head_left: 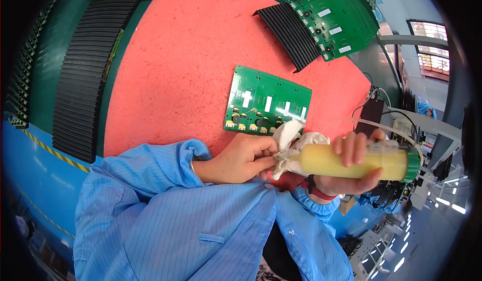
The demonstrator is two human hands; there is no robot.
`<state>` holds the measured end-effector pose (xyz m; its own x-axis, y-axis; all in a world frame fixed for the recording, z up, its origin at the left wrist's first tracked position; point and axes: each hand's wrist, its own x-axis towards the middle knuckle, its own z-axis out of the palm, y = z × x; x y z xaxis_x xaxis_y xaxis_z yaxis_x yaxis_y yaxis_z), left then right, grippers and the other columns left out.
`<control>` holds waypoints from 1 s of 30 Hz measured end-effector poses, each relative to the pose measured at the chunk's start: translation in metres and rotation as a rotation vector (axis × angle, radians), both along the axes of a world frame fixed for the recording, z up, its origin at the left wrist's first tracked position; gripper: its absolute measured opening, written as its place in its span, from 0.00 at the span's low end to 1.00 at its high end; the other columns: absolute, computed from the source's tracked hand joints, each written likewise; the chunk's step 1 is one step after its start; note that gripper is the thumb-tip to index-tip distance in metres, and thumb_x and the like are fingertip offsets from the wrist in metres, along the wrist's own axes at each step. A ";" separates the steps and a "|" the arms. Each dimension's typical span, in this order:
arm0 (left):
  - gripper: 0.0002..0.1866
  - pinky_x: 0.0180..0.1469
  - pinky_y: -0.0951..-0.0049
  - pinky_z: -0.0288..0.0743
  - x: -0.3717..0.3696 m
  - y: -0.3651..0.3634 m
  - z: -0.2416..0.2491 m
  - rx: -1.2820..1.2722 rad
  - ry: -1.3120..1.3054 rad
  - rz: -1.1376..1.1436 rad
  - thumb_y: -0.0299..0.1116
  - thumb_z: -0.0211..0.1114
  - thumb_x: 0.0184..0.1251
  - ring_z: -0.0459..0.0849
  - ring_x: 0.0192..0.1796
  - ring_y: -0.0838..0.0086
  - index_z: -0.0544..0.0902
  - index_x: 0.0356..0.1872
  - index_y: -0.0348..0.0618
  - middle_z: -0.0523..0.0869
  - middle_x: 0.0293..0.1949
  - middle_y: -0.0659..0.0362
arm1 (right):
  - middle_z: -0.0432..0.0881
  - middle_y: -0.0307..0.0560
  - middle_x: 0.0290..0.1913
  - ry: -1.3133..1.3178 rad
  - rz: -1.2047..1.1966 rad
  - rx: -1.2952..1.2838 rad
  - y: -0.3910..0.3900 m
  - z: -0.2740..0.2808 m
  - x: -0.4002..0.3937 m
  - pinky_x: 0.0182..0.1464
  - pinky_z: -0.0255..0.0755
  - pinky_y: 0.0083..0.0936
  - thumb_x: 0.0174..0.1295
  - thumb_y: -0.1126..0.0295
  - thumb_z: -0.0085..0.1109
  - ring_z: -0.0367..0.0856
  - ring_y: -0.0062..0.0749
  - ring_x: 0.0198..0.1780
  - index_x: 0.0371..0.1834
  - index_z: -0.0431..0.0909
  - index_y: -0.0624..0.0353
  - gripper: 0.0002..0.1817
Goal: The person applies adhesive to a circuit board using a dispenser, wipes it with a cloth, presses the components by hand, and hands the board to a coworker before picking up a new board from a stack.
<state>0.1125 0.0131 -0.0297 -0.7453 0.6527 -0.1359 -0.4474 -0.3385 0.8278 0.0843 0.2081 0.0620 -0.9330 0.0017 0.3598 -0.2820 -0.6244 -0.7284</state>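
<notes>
The right hand (pixel 351 155) wraps around the fat middle of a clear syringe (pixel 321 159) full of yellow stuff. The left hand (pixel 241 158) pinches a white cloth (pixel 287 155) around its thin tip. The syringe lies at three o'clock from the left hand, held sideways, with its green cap (pixel 413 164) at the far end.

The syringe looks stiff and smooth, maybe a bit slippery, and not very heavy. Its round middle seems the best place to hold it; the tip looks easier to bend. The cloth looks soft and floppy, and a finger pinch suits it.

A green circuit board (pixel 263 98) lies on the pink mat (pixel 170 55), at ten o'clock from the syringe. It looks thin, stiff and easy to harm, so its bare edges are safest to hold.
</notes>
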 end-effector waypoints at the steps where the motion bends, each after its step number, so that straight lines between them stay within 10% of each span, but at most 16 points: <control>1: 0.03 0.30 0.71 0.79 0.002 0.001 -0.004 0.006 -0.073 -0.009 0.21 0.61 0.66 0.86 0.28 0.72 0.78 0.38 0.33 0.86 0.28 0.53 | 0.69 0.34 0.31 0.003 0.002 -0.064 0.003 0.005 -0.004 0.42 0.67 0.28 0.65 0.50 0.59 0.69 0.20 0.30 0.68 0.57 0.57 0.36; 4: 0.06 0.33 0.65 0.79 0.007 0.007 -0.020 -0.211 0.717 0.018 0.27 0.65 0.61 0.86 0.32 0.65 0.77 0.36 0.39 0.84 0.31 0.54 | 0.69 0.34 0.33 0.074 -0.066 -0.218 0.000 0.023 -0.019 0.43 0.65 0.27 0.65 0.49 0.57 0.68 0.20 0.32 0.68 0.60 0.59 0.35; 11: 0.08 0.34 0.60 0.79 0.003 0.006 -0.015 -0.491 1.035 0.091 0.29 0.64 0.56 0.83 0.38 0.60 0.79 0.36 0.40 0.81 0.34 0.55 | 0.68 0.38 0.34 -0.093 -0.171 0.271 -0.047 -0.026 -0.051 0.47 0.66 0.34 0.67 0.53 0.52 0.68 0.26 0.35 0.64 0.60 0.58 0.29; 30: 0.10 0.36 0.59 0.80 0.003 0.010 -0.019 -0.504 0.962 0.043 0.33 0.61 0.61 0.84 0.36 0.56 0.78 0.38 0.35 0.83 0.34 0.49 | 0.74 0.43 0.33 -0.145 -0.228 0.272 -0.057 -0.046 -0.060 0.44 0.72 0.36 0.67 0.53 0.51 0.73 0.29 0.35 0.66 0.58 0.62 0.31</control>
